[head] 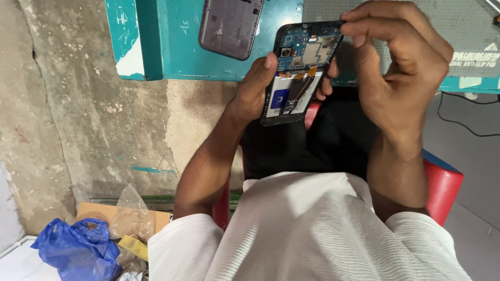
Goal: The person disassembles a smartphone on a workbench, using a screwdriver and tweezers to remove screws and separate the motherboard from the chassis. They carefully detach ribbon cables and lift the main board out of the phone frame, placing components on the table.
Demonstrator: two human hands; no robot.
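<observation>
My left hand (258, 86) grips an opened black smartphone (299, 70) with its back removed, showing a blue circuit board at the top and a white battery below. My right hand (401, 67) hovers over the phone's upper right corner, thumb and fingertips pinched together at the edge of the board. Whether something tiny is between those fingertips cannot be told. The phone is held above my lap, just in front of the table edge.
A teal table (177, 47) carries a detached grey phone back cover (229, 26) and a grey anti-slip mat (463, 31). I sit on a red stool (442, 182). A blue plastic bag (78, 250), clear bags and cardboard lie on the floor at lower left.
</observation>
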